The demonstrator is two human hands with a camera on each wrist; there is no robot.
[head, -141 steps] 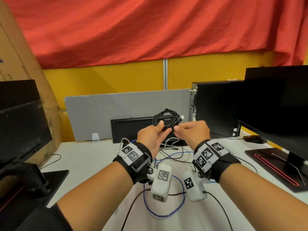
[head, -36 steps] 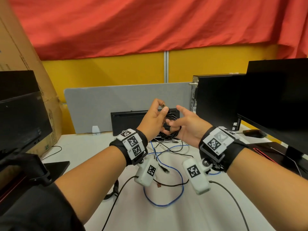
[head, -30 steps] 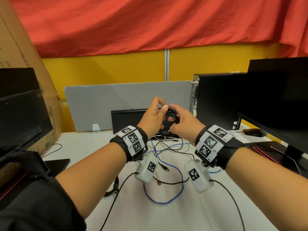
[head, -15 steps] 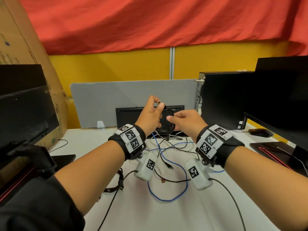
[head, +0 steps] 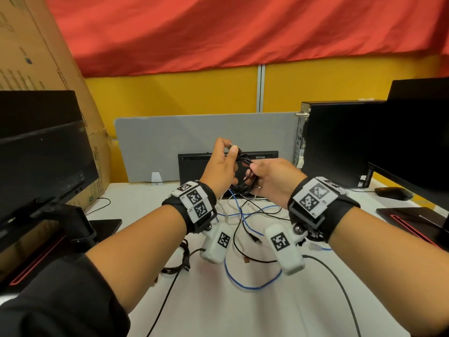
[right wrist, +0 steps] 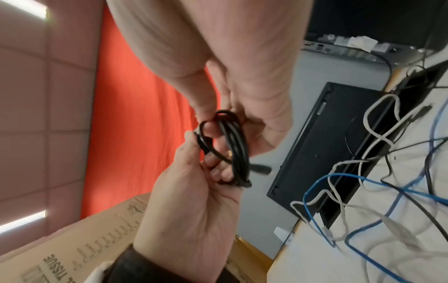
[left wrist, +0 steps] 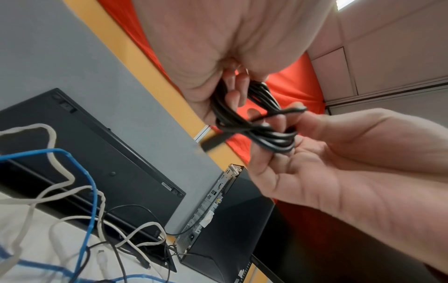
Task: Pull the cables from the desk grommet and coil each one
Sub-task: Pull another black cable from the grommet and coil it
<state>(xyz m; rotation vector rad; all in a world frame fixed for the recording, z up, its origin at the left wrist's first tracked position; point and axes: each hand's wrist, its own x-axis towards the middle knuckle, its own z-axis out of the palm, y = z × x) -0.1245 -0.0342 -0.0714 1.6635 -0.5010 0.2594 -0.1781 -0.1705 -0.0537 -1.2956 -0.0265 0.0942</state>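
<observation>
Both my hands are up over the desk [head: 243, 312], holding one black coil [head: 243, 176] between them. Left hand [head: 220, 171] pinches the top of the coil between thumb and forefinger – the plug end pokes out just past the fingertips. In the left wrist view the loops run through my left fingers [left wrist: 238, 90], which curl round them. Right hand [head: 273, 181] grips the other side of the coil, fingers wrapped round the bundled strands; the right wrist view shows one turn looped round a right fingertip [right wrist: 211, 130] and the coil's second plug [right wrist: 260, 169] sticking out toward the desk (blurred in both wrist views, can't read the connector type).

The coil is in the air, well clear of the desk, in front of the black keyboard [head: 194, 166] that stands on edge against the grey divider [head: 170, 142].

Below my wrists, loose cables lie tangled on the desk:
- blue cable [head: 250, 285] – a big open loop near me, more of it running back toward the keyboard
- white cable [left wrist: 51, 145] snaking over the keyboard's foot
- thin black cables [head: 239, 229] crossing both, one free plug [head: 256, 239] lying between my wrists

A second black coil [head: 179, 261] sits on the desk under my left forearm.

Further out: PC tower [head: 340, 142] to the right of the divider, monitors [head: 41, 154] on both sides, mouse [head: 393, 193] at right, cardboard box [head: 36, 57] back left, red curtain [head: 218, 32] over a yellow wall.
</observation>
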